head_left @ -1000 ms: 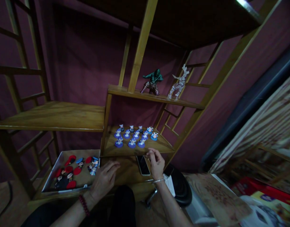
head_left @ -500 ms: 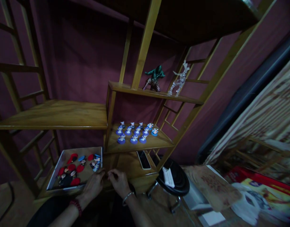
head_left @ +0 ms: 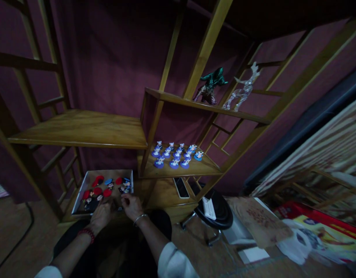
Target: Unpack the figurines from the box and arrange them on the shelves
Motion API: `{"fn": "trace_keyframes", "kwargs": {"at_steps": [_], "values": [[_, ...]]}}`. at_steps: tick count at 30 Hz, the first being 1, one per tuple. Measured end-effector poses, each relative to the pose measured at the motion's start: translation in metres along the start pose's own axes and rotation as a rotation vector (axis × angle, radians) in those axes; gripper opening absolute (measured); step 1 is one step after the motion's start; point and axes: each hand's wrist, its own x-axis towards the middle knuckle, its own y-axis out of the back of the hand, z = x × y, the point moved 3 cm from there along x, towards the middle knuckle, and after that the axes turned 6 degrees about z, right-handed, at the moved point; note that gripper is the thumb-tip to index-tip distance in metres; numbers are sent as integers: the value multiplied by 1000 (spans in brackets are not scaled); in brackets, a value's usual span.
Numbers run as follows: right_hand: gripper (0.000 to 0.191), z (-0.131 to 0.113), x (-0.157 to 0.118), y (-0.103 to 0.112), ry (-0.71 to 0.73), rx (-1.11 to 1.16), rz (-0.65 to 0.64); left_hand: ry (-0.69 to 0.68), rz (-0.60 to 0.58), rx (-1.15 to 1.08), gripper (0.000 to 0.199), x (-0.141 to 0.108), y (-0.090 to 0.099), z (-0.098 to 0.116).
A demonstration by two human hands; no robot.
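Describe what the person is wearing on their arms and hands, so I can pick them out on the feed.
Neither hand wears a glove. The left hand has a red beaded bracelet at the wrist, and the right hand has a thin silver bangle. Both forearms show bare below loose white sleeves.

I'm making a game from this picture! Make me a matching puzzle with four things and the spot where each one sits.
Things:
1. Clear see-through deer figure
2. Small figures on round blue bases
3. Flat black smartphone
4. White packet

Places:
A. Round black stool seat
B. Lowest wooden shelf
C. Top narrow wooden shelf
D. Wooden shelf just under the top one

Right pairs: 1-C, 2-D, 3-B, 4-A.
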Motion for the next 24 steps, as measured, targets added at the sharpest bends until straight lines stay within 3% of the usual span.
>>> {"fn": "trace_keyframes", "kwargs": {"at_steps": [9,17,24], "values": [[28,15,20,-48,-34,-200,-142,232,2,9,30,-9,-6,-45],[29,31,35,-79,-74,-230,-288,421,165,-147,32,-2,-9,-76],[42,37,43,-66,-174,-312,-94,466,210,-205,37,1,-7,-84]]}}
